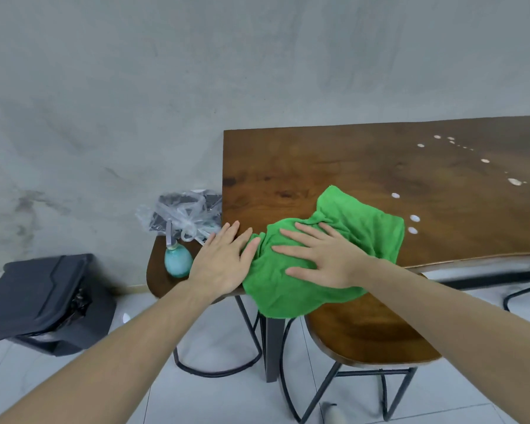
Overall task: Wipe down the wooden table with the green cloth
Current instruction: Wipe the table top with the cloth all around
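Observation:
A green cloth (349, 228) lies crumpled on the near left corner of the dark wooden table (364, 166), its lower part hanging over the front edge. My right hand (322, 255) presses flat on the cloth with fingers spread. My left hand (224, 261) lies flat with straight fingers at the table's left corner, its fingertips touching the cloth's left edge. Several white droplets (413, 218) dot the table to the right of the cloth and further back.
A wooden stool (159, 270) left of the table carries a teal spray bottle (178, 263) and a clear plastic bag (181, 215). Another stool (371, 335) stands under the table's front edge. A black bin (43, 298) sits on the floor at left. A grey wall is behind.

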Motion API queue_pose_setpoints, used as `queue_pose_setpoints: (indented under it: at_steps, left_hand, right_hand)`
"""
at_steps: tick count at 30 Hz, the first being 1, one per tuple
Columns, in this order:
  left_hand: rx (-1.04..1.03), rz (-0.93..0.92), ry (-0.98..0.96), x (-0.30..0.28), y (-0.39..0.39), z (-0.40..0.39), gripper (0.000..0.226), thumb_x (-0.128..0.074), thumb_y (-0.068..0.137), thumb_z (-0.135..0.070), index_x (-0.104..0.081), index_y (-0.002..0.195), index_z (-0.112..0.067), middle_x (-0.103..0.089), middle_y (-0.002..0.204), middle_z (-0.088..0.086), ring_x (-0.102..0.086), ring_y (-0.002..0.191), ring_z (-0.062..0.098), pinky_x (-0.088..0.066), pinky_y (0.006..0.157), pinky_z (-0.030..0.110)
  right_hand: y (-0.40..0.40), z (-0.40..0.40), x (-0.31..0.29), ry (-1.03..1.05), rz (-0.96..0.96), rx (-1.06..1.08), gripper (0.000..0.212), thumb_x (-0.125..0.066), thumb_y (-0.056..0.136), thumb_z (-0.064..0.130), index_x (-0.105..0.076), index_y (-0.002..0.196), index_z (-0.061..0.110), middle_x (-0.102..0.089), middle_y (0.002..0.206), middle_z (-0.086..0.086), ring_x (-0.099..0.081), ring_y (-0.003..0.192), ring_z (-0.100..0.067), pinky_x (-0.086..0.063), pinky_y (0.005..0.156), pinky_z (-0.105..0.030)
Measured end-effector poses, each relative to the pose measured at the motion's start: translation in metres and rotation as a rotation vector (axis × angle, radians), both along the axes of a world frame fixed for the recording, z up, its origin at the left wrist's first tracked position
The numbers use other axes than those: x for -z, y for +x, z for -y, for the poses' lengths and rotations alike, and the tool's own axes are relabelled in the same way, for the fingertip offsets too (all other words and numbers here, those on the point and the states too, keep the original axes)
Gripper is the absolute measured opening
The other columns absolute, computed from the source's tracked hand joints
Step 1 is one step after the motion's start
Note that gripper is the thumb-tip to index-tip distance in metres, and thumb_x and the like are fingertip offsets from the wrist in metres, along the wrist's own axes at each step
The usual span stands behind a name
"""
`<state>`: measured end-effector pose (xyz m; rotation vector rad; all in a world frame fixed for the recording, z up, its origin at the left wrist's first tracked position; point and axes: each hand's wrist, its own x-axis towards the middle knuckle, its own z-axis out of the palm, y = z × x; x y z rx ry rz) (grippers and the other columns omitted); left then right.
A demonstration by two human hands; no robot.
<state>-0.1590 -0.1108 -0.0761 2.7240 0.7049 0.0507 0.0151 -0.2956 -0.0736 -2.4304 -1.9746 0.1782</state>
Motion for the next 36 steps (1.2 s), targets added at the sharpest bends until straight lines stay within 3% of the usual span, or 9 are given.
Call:
queue_pose_setpoints:
  at_steps: [7, 13, 22, 26, 36]
  left_hand:
    - [-0.042, -0.059, 0.03, -0.003, 0.056, -0.019, 0.065, -0.005, 0.097, -0.063, -0.018, 0.155, -0.038, -0.004, 0.166, -0.004, 0.003, 0.151, 0.011, 0.006, 0.122, 0.032]
    - [-0.159, 0.012, -0.082, -0.007, 0.117, -0.05, 0.062, -0.005, 0.099, -0.059, -0.029, 0.152, -0.036, -0.014, 0.165, -0.003, -0.004, 0.151, 0.01, 0.0, 0.122, 0.033]
    - [-0.301, 0.032, 0.021, 0.002, 0.21, -0.095, 0.059, -0.015, 0.102, -0.054, -0.025, 0.155, -0.03, -0.02, 0.164, -0.003, -0.009, 0.151, 0.015, -0.003, 0.122, 0.037]
    - [-0.311, 0.008, 0.152, 0.009, 0.22, -0.096, 0.065, -0.012, 0.098, -0.061, -0.01, 0.157, -0.032, -0.015, 0.164, -0.007, -0.006, 0.152, 0.014, -0.005, 0.123, 0.04]
    - [-0.332, -0.01, 0.136, 0.003, 0.221, -0.089, 0.066, 0.002, 0.091, -0.071, -0.009, 0.152, -0.05, -0.011, 0.164, -0.014, 0.002, 0.151, 0.006, -0.001, 0.123, 0.036]
  right_hand:
    - [0.076, -0.026, -0.003, -0.066, -0.001, -0.08, 0.064, -0.012, 0.086, 0.085, -0.001, 0.146, 0.067, 0.008, 0.163, 0.026, 0.012, 0.152, -0.007, 0.008, 0.122, -0.05]
    - [0.156, -0.093, -0.002, -0.052, 0.018, -0.133, 0.07, -0.007, 0.085, 0.086, -0.003, 0.15, 0.061, 0.004, 0.164, 0.023, 0.007, 0.153, -0.009, 0.004, 0.123, -0.052]
    - [0.274, -0.21, 0.001, -0.059, 0.021, -0.122, 0.068, -0.006, 0.091, 0.077, -0.003, 0.155, 0.052, 0.003, 0.165, 0.02, 0.003, 0.153, -0.01, 0.004, 0.122, -0.053]
    - [0.304, -0.256, 0.003, -0.054, 0.016, -0.085, 0.066, -0.006, 0.094, 0.074, -0.005, 0.155, 0.049, 0.003, 0.166, 0.018, 0.002, 0.153, -0.011, 0.003, 0.122, -0.052]
    - [0.367, -0.311, -0.004, -0.059, -0.017, 0.011, 0.074, -0.008, 0.088, 0.082, -0.008, 0.155, 0.051, 0.0, 0.167, 0.014, -0.002, 0.154, -0.017, 0.0, 0.123, -0.052]
